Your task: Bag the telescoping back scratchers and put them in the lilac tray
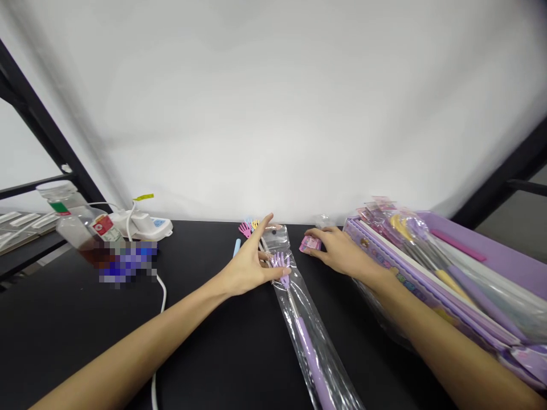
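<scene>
A purple back scratcher (311, 347) with a hand-shaped tip lies in a clear plastic sleeve (276, 236) on the black table (81, 324). My left hand (250, 265) is spread with its fingers apart, its fingertips on the sleeve near the tip. My right hand (337, 250) curls around a small pink packet (310, 244) to the right of the sleeve. Beyond my left hand stand small pink, blue and yellow hand-shaped tips (247, 228), and a light blue handle (236, 247) lies near them. Their lower parts are hidden behind my left hand.
A large purple box (457, 250) holding several bagged items sits at the right, under my right forearm. A plastic bottle (70, 216) and a white power strip (143, 225) with a white cable stand at the back left. Black shelf frames rise on both sides.
</scene>
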`<state>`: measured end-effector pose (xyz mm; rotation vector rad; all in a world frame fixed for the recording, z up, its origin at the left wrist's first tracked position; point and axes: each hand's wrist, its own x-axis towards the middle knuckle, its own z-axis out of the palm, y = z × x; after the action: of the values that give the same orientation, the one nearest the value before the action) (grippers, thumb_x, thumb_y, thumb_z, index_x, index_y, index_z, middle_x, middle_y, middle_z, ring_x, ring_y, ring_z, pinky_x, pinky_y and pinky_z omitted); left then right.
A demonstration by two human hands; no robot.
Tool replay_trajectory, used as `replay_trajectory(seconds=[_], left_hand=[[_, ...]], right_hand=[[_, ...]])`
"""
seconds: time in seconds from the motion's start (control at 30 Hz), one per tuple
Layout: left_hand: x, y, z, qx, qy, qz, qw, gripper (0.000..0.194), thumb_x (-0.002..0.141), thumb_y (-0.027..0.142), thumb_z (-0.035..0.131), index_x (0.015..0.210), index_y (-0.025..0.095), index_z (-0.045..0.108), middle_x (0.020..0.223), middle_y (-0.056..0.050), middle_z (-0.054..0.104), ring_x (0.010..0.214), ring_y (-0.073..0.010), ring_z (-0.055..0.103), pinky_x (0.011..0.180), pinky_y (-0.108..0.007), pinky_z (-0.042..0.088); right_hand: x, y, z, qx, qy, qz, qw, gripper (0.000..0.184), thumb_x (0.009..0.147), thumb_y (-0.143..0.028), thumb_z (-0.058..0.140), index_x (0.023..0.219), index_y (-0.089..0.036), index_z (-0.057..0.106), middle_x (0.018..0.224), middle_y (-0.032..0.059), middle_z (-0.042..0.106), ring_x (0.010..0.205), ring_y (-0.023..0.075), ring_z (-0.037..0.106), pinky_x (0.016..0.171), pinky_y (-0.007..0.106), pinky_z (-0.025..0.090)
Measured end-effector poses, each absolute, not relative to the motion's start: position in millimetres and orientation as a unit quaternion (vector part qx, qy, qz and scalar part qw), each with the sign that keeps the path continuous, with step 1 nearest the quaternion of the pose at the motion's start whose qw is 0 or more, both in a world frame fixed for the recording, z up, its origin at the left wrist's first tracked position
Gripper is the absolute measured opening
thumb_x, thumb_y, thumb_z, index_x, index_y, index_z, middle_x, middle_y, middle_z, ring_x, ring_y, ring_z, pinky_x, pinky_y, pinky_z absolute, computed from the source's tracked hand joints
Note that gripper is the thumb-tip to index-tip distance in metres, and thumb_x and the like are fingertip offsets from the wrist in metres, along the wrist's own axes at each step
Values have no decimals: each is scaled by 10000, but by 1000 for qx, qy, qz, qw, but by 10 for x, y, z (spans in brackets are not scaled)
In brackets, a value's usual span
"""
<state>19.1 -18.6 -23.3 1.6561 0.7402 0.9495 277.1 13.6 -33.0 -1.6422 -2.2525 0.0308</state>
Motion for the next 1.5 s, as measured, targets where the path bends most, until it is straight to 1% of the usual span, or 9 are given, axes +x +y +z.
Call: replay_trajectory(seconds=[0.27, 0.6, 0.77, 0.87, 1.0, 1.17, 1.27, 1.4, 1.5], left_hand=[[202, -226, -192, 688, 323, 397, 515, 1053, 684, 248, 839, 1530, 436, 240, 1540, -119, 303, 739, -90, 563, 683, -366, 609], [196, -223, -218, 697, 337, 376, 509, 1099, 690, 290, 842, 1545, 450, 170, 1523, -147, 308, 665, -57, 491, 625, -323, 568], [181, -205, -254, 705, 337, 379, 496, 1086, 682, 308, 847, 1541, 447, 197, 1516, -131, 320, 809, -136, 574, 709, -368, 584], [177, -207, -263, 707, 338, 380, 492, 1082, 681, 308, 846, 1542, 439, 204, 1492, -130, 355, 846, -159, 591, 731, -379, 585], [190, -216, -255, 705, 338, 382, 493, 1082, 679, 297, 847, 1541, 440, 208, 1502, -131, 350, 831, -147, 592, 733, -377, 584], [203, -234, -226, 695, 331, 366, 523, 1115, 705, 286, 832, 1555, 439, 127, 1517, -146, 332, 732, -93, 564, 687, -346, 572], [197, -237, -215, 696, 334, 358, 525, 1144, 722, 308, 829, 1556, 452, 60, 1543, -143, 295, 723, -82, 541, 662, -321, 556], [185, -230, -215, 705, 341, 357, 510, 1185, 703, 355, 848, 1541, 493, 23, 1618, -103, 158, 839, -132, 559, 705, -337, 558], [174, -228, -219, 704, 349, 352, 508, 1219, 688, 387, 857, 1543, 481, -6, 1626, -116, 134, 860, -150, 562, 740, -371, 563]], right_hand=[[2756, 88, -333, -563, -783, 67, 254, 375, 814, -340, 704, 1158, -200, 655, 1101, 95, 710, 1075, 270, 625, 959, 407, 464], [2743, 106, -328, -566, -767, 102, 284, 347, 788, -317, 739, 1107, -193, 681, 1025, 95, 737, 1016, 267, 652, 939, 441, 467], [2717, 54, -260, -570, -760, 74, 302, 347, 778, -357, 748, 1087, -211, 684, 1014, 79, 733, 1055, 276, 627, 959, 446, 457], [2699, 25, -192, -551, -753, 92, 347, 334, 783, -347, 741, 1081, -213, 670, 1044, 72, 731, 1032, 260, 646, 965, 446, 466], [2647, -12, -110, -521, -693, 230, 442, 389, 779, -332, 727, 1129, -198, 622, 1187, 99, 674, 909, 220, 688, 775, 377, 567], [2501, -161, 99, -445, -655, 248, 558, 289, 753, -370, 768, 951, -182, 672, 919, 66, 729, 865, 222, 700, 828, 380, 573], [2380, -274, 271, -415, -717, 195, 525, 201, 826, -382, 710, 929, -213, 740, 943, 58, 756, 875, 228, 702, 817, 379, 565], [2242, -279, 437, -393, -794, 127, 446, 188, 882, -255, 634, 1047, -244, 724, 992, 33, 763, 932, 219, 714, 828, 356, 555], [2196, -189, 507, -381, -820, 106, 414, 172, 878, -181, 601, 1009, -231, 700, 952, 22, 762, 905, 203, 717, 789, 326, 547]])
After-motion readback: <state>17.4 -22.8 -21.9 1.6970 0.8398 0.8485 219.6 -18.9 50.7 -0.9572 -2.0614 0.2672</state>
